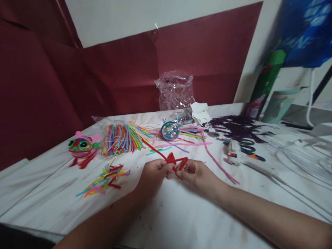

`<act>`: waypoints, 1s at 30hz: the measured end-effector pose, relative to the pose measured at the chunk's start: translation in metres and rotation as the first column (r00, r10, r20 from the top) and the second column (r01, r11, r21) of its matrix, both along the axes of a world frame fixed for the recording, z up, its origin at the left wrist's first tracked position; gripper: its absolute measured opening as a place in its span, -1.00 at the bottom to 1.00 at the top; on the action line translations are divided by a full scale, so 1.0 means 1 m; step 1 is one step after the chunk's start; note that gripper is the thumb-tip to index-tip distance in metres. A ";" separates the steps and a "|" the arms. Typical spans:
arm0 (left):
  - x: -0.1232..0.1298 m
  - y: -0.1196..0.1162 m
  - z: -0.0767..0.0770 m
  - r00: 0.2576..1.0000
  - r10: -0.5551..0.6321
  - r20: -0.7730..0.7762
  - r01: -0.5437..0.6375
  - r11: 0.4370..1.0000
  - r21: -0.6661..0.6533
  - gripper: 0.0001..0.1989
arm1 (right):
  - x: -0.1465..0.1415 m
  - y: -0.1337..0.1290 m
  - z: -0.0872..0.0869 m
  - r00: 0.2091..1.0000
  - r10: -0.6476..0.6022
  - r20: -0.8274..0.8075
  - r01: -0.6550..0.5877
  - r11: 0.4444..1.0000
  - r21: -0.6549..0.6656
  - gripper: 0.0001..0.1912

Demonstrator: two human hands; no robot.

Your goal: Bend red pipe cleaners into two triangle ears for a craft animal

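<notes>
Bent and folded red pipe cleaner (171, 158) is held between my two hands, just above the table. My left hand (156, 169) pinches it on the left, and one straight length sticks out up and to the left. On the right, my right hand (194, 172) grips a bent loop of it between thumb and fingers. Behind my hands sits a round, clear ball (170, 131) with a blue rim and coloured spots. A long pink pipe cleaner (216, 162) lies to the right of my right hand.
Left are a decorated pink frog-like figure (82, 147), a bag of colourful pipe cleaners (121, 138) and short cut pieces (105, 180). Right are a white glue gun (234, 152) with its cord, black-handled scissors (246, 142), dark purple strands (230, 124) and a green cup (280, 105).
</notes>
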State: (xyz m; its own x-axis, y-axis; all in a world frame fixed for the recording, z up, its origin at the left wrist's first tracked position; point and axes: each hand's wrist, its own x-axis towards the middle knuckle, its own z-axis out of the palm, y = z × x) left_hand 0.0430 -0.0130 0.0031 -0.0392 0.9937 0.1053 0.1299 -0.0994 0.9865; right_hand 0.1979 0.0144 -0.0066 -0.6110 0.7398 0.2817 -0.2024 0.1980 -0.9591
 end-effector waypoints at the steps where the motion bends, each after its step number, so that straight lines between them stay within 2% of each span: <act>1: -0.001 0.000 -0.001 1.000 0.009 -0.004 -0.009 1.000 0.011 -0.76 | 0.000 0.000 0.000 1.000 -0.008 0.011 0.008 1.000 -0.010 -0.84; 4: -0.003 0.002 -0.003 1.000 0.022 0.015 -0.022 1.000 0.017 -0.76 | 0.000 0.000 0.001 0.999 -0.021 0.024 0.023 0.995 -0.098 -0.79; 9: -0.003 0.001 0.005 0.977 0.073 0.202 -0.069 0.997 -0.027 -0.79 | 0.000 0.003 -0.002 0.999 -0.034 -0.034 0.020 0.941 -0.339 -0.77; 12: -0.001 -0.001 0.009 0.965 0.082 0.249 -0.077 0.997 -0.033 -0.80 | 0.001 0.003 -0.003 0.999 -0.009 -0.036 -0.005 0.930 -0.367 -0.80; 16: -0.002 0.001 0.001 0.977 0.032 0.212 -0.030 0.999 -0.012 -0.80 | 0.000 0.001 -0.005 0.999 0.023 -0.032 -0.033 0.939 -0.342 -0.74; 19: -0.003 0.002 -0.006 0.982 0.000 0.191 0.001 1.000 -0.006 -0.81 | -0.001 0.000 -0.005 1.000 -0.005 0.003 0.006 0.963 -0.271 -0.67; 22: -0.001 0.002 -0.006 0.976 0.008 0.216 -0.005 1.000 -0.013 -0.81 | -0.001 -0.001 -0.006 0.995 -0.067 0.080 0.081 0.980 -0.181 -0.63; 25: 0.001 0.000 -0.001 0.950 0.044 0.308 -0.037 0.999 -0.028 -0.80 | 0.001 -0.003 -0.009 0.962 -0.184 0.201 0.172 0.982 0.073 -0.71; 27: 0.002 0.000 0.004 0.926 0.086 0.368 -0.068 0.996 -0.062 -0.81 | 0.003 -0.006 -0.010 0.914 -0.332 0.233 0.251 0.914 0.319 -0.83; 30: 0.003 -0.001 0.007 0.903 0.132 0.408 -0.092 0.989 -0.116 -0.82 | 0.007 -0.010 -0.009 0.856 -0.486 0.179 0.294 0.740 0.605 -0.97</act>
